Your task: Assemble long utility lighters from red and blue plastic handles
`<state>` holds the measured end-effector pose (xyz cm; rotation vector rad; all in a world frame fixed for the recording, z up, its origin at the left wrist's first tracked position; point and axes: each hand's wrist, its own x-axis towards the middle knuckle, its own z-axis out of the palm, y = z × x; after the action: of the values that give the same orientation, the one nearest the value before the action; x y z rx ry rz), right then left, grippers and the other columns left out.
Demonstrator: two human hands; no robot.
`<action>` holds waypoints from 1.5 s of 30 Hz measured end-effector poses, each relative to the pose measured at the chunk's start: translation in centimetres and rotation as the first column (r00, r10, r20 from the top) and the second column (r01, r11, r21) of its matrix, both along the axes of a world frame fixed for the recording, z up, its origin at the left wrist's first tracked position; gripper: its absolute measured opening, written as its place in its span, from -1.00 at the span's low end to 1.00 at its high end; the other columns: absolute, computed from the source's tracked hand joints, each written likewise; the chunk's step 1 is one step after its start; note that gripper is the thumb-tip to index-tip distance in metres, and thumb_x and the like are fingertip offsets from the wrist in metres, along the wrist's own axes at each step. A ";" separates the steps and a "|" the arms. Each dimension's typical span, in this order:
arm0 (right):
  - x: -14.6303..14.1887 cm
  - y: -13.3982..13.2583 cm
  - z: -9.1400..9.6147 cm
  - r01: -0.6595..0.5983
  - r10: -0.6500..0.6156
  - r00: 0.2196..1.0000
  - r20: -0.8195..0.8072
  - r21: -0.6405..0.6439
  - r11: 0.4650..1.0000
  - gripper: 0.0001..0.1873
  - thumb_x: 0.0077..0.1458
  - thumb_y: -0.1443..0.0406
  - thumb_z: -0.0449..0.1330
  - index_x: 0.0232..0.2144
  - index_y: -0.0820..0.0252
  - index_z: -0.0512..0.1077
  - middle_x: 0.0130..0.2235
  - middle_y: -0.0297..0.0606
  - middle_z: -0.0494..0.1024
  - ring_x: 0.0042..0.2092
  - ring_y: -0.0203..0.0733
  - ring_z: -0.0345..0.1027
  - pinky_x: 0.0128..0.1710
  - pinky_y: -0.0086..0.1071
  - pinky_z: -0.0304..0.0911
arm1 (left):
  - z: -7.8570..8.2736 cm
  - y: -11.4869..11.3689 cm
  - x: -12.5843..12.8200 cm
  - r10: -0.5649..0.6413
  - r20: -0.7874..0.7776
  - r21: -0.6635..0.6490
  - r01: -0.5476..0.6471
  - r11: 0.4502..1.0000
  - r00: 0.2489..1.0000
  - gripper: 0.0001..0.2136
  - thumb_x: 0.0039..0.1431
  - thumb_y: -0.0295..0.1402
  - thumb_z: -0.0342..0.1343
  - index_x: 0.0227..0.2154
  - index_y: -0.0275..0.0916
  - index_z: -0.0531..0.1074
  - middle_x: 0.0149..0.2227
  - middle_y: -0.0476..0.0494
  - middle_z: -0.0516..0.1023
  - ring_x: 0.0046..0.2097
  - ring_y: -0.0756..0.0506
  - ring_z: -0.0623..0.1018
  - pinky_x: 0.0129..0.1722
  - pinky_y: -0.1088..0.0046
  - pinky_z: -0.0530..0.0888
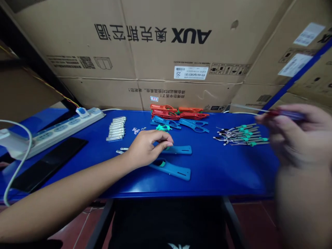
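My left hand (147,147) is pinched, thumb against fingertips, over the upper blue lighter (183,149); anything between the fingertips is too small to make out. Below it lies a second blue lighter (176,170) with a green trigger, partly covered by the hand. Both lighters have their slotted handle ends to the right, and metal tube tips (120,151) show left of my wrist. At the right, raised above the table, my right hand (308,135) is closed around a screwdriver (287,114) with a red and purple handle. Its shaft points left, and the hand is motion-blurred.
Red, orange and blue lighter shells (178,116) are stacked at the back. Metal tubes (116,128) and small white parts (135,130) lie left; wired rods with green pieces (243,135) lie right. A power strip (67,126) and black phone-like slab (49,162) occupy the left. Cardboard (155,62) stands behind.
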<state>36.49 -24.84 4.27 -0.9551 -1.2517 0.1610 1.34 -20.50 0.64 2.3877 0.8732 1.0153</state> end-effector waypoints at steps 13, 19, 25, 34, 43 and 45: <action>-10.1 5.5 -1.8 -0.590 0.626 0.779 0.024 -0.308 0.746 -0.86 0.08 0.29 0.21 -0.29 0.05 0.31 -0.46 -0.44 0.46 -0.41 -0.19 0.47 -0.28 -0.19 0.43 | -1.8 1.4 0.8 0.037 0.328 -0.549 0.158 0.821 0.944 -0.75 0.20 -0.18 0.22 -0.35 -0.32 0.50 -0.39 -0.12 0.60 -0.36 0.01 0.56 -0.32 0.50 0.51; -11.2 4.0 -2.2 -0.419 0.456 0.504 0.733 -0.254 0.872 -0.91 0.15 0.34 0.26 -0.25 0.16 0.53 -0.32 -0.26 0.57 -0.32 -0.26 0.42 -0.32 -0.39 0.31 | -1.3 1.3 2.1 -0.021 0.387 -0.694 0.306 0.651 0.922 -0.65 0.05 -0.08 0.35 -0.40 -0.33 0.53 -0.46 -0.04 0.57 -0.44 0.07 0.51 -0.38 0.55 0.47; -11.0 4.0 -2.1 -0.509 0.498 0.535 0.682 -0.210 0.835 -0.93 0.19 0.35 0.25 -0.29 0.15 0.55 -0.34 -0.27 0.61 -0.34 -0.29 0.44 -0.32 -0.43 0.31 | -0.4 2.4 2.6 -0.098 0.395 -0.757 0.384 0.528 0.913 -0.58 -0.08 -0.04 0.42 -0.42 -0.34 0.53 -0.46 -0.05 0.57 -0.45 0.07 0.50 -0.40 0.54 0.47; -7.3 5.3 -3.4 -0.332 0.596 0.392 0.701 -0.496 0.802 -0.91 0.16 0.33 0.22 -0.36 0.18 0.54 -0.36 -0.25 0.58 -0.35 -0.26 0.43 -0.33 -0.41 0.30 | -1.6 3.4 4.6 -0.179 -0.158 -0.265 0.133 0.955 0.971 -0.69 0.11 -0.21 0.34 -0.12 -0.26 0.60 -0.16 -0.17 0.65 -0.12 -0.12 0.59 -0.06 0.33 0.46; -6.4 6.0 -5.6 -0.319 0.641 0.341 0.688 -0.557 0.767 -0.85 0.19 0.30 0.20 -0.31 0.19 0.58 -0.33 -0.24 0.59 -0.33 -0.27 0.45 -0.28 -0.42 0.29 | -3.4 3.8 4.3 -0.210 -0.317 -0.239 0.136 0.961 0.925 -0.70 0.17 -0.21 0.28 -0.06 -0.16 0.61 -0.15 -0.11 0.65 -0.16 -0.08 0.60 -0.15 0.44 0.45; -6.5 6.0 -5.6 -0.327 0.649 0.326 0.687 -0.562 0.760 -0.85 0.18 0.31 0.19 -0.32 0.18 0.59 -0.33 -0.24 0.60 -0.33 -0.27 0.46 -0.29 -0.42 0.28 | -3.3 3.8 4.4 -0.205 -0.321 -0.224 0.137 0.965 0.924 -0.71 0.17 -0.21 0.28 -0.07 -0.16 0.61 -0.16 -0.11 0.65 -0.18 -0.08 0.60 -0.16 0.44 0.45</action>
<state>29.97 -18.87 -1.30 -0.9006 -2.5699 0.4291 5.72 -16.73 -2.67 2.4520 0.8160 0.4276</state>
